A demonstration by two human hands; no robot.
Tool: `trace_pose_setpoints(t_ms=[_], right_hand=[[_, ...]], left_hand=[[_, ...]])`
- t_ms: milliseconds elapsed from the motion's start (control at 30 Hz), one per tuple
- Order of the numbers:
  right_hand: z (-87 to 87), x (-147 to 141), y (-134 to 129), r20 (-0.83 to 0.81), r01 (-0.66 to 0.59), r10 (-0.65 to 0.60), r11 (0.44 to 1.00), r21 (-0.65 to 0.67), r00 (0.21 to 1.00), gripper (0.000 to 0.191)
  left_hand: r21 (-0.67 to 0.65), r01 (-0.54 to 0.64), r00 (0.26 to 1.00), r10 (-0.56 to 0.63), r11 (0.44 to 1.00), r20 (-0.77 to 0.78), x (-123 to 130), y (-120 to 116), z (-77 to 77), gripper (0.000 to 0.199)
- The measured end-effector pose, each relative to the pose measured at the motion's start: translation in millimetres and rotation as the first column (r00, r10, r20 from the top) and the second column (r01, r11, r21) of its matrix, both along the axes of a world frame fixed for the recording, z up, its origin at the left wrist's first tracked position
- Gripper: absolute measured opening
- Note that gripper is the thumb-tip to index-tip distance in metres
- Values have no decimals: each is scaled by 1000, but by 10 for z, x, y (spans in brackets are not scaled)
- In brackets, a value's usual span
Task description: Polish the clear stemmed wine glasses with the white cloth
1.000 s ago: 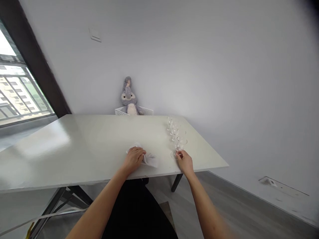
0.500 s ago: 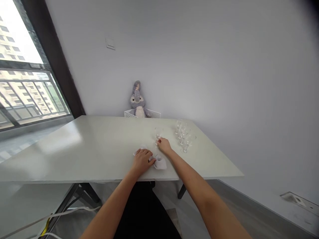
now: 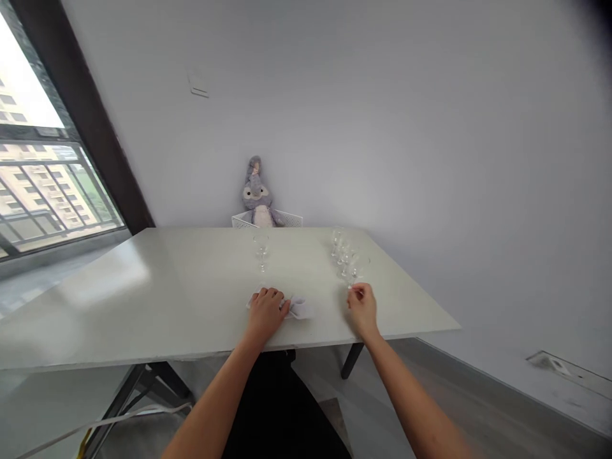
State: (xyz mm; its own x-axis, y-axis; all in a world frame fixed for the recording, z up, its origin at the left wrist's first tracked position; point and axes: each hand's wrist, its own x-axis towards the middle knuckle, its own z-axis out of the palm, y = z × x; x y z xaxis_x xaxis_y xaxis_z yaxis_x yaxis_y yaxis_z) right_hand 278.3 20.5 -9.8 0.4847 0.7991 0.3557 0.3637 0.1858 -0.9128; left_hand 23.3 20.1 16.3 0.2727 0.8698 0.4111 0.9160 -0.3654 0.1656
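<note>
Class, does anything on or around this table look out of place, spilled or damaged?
The grey plush toy in a white basket behind the table looks slightly odd near drinking glasses. They appear upright, and no spill shows; any chips would be too small to see.

Open tabletop (image 3: 191, 287) separates lone glass (image 3: 261, 247) from clustered glasses (image 3: 345, 255)

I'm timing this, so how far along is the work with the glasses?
Seemingly early on: one glass stands apart from the cluster. In hand: the right hand has its fingers at the nearest clustered glass; the left hand rests on the cloth. Apparently remaining: the other clustered glasses.
</note>
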Motion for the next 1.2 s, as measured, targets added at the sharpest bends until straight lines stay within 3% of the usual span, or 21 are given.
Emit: trace_pose_setpoints(t_ms=[33, 100, 267, 433, 600, 767, 900, 967, 1033, 1133, 1200], right_hand=[[-17, 158, -36, -22, 84, -83, 996, 7, 996, 27], [-19, 389, -32, -48, 128, -129, 991, -29, 990, 35], [7, 423, 173, -119, -112, 94, 981, -159, 988, 49], [-25, 94, 331, -93, -199, 186, 965, -169, 978, 43], [83, -430, 537, -81, -345, 335, 912, -222, 939, 42], [238, -1033, 710, -115, -523, 512, 808, -271, 851, 51], [272, -1199, 697, -213, -670, 635, 704, -236, 743, 50], [234, -1110, 649, -235, -640, 600, 747, -179, 765, 42], [171, -906, 591, -257, -511, 474, 854, -100, 842, 32], [85, -454, 524, -286, -142, 132, 990, -14, 949, 23], [64, -140, 517, -310, 86, -86, 996, -13, 947, 25]], left_hand=[[6, 5, 1000, -5, 1000, 5, 2, 5, -5, 26], [25, 14, 1000, -14, 1000, 24, 7, 14, -16, 23], [59, 11, 999, -13, 998, 41, 10, 19, -20, 18], [31, 23, 999, -24, 999, 22, 7, 21, -21, 19], [-40, 20, 1000, -19, 999, 23, 4, 10, -27, 21], [-40, 12, 1000, -12, 999, 6, 3, -16, 7, 21], [-37, 13, 1000, -13, 999, -4, -3, -21, 19, 21], [-41, 7, 1000, -7, 999, 1, -6, -19, 16, 21], [-43, 9, 1000, -9, 999, 6, -8, -14, 10, 22], [-45, 14, 1000, -13, 999, 13, -7, -2, 6, 23], [-47, 9, 1000, -8, 999, 18, -5, 5, 9, 24]])
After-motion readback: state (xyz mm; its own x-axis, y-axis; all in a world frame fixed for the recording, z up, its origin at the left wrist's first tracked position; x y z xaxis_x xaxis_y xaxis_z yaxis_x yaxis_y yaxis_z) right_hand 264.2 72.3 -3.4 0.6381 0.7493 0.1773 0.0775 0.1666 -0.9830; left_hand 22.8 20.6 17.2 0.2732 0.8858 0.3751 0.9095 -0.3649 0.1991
